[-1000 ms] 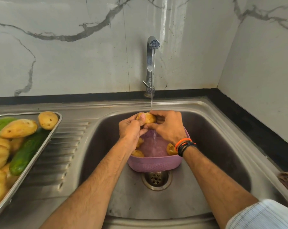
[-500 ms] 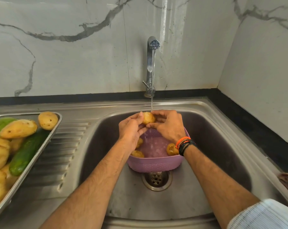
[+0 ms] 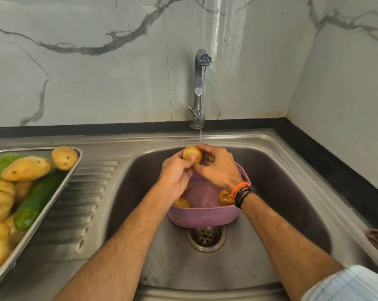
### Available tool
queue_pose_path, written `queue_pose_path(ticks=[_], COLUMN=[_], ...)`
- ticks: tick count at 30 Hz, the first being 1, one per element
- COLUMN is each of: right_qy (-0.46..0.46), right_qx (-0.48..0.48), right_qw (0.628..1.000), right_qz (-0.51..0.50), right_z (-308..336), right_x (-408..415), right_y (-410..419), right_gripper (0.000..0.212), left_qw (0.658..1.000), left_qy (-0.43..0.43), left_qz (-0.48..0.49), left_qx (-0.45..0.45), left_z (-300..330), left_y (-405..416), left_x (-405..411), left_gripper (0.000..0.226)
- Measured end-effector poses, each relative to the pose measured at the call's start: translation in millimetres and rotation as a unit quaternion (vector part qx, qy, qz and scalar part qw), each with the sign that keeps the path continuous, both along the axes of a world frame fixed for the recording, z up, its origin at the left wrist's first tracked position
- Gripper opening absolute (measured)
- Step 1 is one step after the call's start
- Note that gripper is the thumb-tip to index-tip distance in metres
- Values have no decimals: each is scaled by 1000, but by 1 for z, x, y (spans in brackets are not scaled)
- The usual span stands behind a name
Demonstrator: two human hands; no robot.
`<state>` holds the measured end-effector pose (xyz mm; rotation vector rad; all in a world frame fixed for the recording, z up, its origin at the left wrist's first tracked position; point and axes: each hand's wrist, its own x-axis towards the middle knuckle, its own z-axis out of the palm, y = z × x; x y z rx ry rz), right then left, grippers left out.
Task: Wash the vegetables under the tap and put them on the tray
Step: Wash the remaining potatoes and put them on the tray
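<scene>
Both forearms are bare. The right wrist wears a thin orange thread band beside stacked black braided cord bracelets. A white finely ribbed fabric sleeve covers the right upper arm.

A potato is gripped between the left hand and right hand under the stream from a chrome tap, above a pink perforated basket set in a steel sink over the drain. Potatoes and a cucumber are held in a steel tray on the drainboard at left.
</scene>
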<state>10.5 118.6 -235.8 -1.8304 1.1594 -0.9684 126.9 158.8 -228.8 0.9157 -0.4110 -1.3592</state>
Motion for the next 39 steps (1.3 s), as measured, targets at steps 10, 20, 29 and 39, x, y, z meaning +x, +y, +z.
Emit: queue_pose_path(ticks=[10, 20, 29, 39], right_qy=[42, 80, 113, 6], right_qx=[-108, -141, -151, -65], right_qw=[993, 986, 982, 995], right_qz=[-30, -40, -26, -77], right_z=[0, 2, 1, -1], right_x=[-3, -6, -2, 7], right_y=[6, 7, 8, 6], right_gripper=[51, 50, 56, 60], left_qw=[998, 994, 993, 995], left_qy=[-62, -108, -103, -77], left_qz=[12, 30, 49, 62], left_qx=[0, 13, 11, -3], left_z=[1, 0, -1, 0], left_y=[3, 1, 0, 0], left_x=[-2, -6, -10, -9], left_gripper=[37, 37, 38, 45])
